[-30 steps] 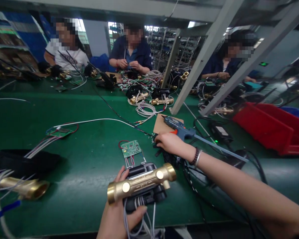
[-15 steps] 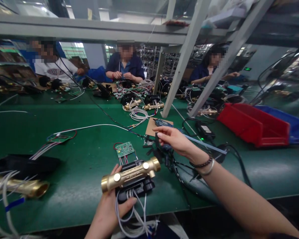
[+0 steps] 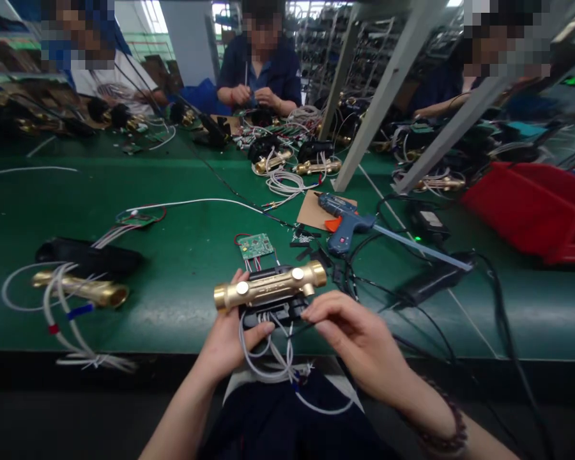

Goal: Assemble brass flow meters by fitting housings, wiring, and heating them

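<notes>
My left hand (image 3: 227,342) is wrapped round a brass pipe body (image 3: 271,287) seated in a black plastic housing (image 3: 278,313), its thumb on the near side of the housing. Grey cables (image 3: 278,367) hang from the housing toward my lap. Thin wires join its far side to a green circuit board (image 3: 256,247) lying on the bench. At the housing's right end, my right hand (image 3: 359,335) pinches what looks like a thin black strip (image 3: 301,329), mostly hidden by the fingers.
A blue glue gun (image 3: 342,217) with a long glue stick rests on cardboard (image 3: 311,211), beside black cables and small black strips. Another brass pipe unit (image 3: 81,287) lies left. A red bin (image 3: 531,211) and slanted metal posts stand right. Co-workers sit across the bench (image 3: 172,332).
My right hand has come back from beside the glue gun to the right end of the housing. My left hand still holds the brass unit. The view has tilted down.
</notes>
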A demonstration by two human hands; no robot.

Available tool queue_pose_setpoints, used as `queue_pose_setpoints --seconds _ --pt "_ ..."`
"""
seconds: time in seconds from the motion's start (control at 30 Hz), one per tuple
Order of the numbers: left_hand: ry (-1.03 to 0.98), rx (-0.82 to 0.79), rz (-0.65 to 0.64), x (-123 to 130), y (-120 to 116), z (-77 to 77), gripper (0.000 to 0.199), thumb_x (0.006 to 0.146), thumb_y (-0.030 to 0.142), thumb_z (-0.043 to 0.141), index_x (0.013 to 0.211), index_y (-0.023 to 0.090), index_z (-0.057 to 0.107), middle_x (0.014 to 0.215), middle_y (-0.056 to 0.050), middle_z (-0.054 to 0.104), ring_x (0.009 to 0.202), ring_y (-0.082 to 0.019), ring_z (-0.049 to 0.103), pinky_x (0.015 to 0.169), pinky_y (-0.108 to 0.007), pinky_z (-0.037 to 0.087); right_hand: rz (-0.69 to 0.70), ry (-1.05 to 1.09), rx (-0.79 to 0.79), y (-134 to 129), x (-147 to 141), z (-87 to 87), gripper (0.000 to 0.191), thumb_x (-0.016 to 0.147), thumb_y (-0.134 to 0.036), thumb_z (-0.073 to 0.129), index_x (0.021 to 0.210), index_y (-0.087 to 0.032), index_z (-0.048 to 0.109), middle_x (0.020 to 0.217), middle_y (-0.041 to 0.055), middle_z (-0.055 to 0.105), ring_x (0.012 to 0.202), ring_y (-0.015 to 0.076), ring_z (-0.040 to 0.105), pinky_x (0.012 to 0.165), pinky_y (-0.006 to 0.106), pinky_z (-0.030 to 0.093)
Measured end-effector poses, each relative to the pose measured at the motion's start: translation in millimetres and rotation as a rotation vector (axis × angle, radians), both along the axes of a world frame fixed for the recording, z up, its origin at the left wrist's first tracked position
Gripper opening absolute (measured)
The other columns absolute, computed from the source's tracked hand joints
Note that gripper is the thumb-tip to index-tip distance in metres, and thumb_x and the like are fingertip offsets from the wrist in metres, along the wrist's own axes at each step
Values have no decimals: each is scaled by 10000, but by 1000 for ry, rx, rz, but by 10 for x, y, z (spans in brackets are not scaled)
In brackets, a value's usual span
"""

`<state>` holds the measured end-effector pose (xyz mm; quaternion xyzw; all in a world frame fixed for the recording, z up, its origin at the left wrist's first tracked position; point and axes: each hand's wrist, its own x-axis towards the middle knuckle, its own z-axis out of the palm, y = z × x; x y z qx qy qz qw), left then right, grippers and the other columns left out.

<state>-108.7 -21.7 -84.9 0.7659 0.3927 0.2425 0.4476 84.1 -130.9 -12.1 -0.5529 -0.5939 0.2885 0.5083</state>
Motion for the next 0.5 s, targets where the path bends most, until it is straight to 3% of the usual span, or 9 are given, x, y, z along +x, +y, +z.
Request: queue_pose_setpoints --seconds 0.1,0.23,0.37,0.5 --pt "-7 12 -22 6 -13 23 895 740 630 571 1402 164 190 1480 -200 145 1380 -357 111 1119 -570 76 131 -113 47 -63 -223 -275 134 903 -105 467 887 -204 555 1021 49 620 973 125 587 857 225 482" --pt "4 37 -24 7 -32 38 880 759 619 546 1407 162 165 1476 -204 148 1378 -367 111 1106 -601 73 178 -127 112 -76 -399 -475 152 902 -77 441 913 -189 543 980 67 622 961 125 586 852 221 489" --pt "12 89 10 25 -49 10 821 759 500 598 1403 177 205 1477 -191 164 1376 -356 140 1110 -586 120 128 -35 34 -51 -359 -476 125 899 -132 472 875 -192 579 932 56 641 907 137 614 803 239 515" --pt "16 128 58 56 -82 -39 874 723 393 653 1423 188 172 1417 -195 303 1334 -345 274 1094 -564 229 -116 361 -222 4 -255 -352 124 868 -303 557 851 -182 580 696 25 647 631 138 645 597 233 552"
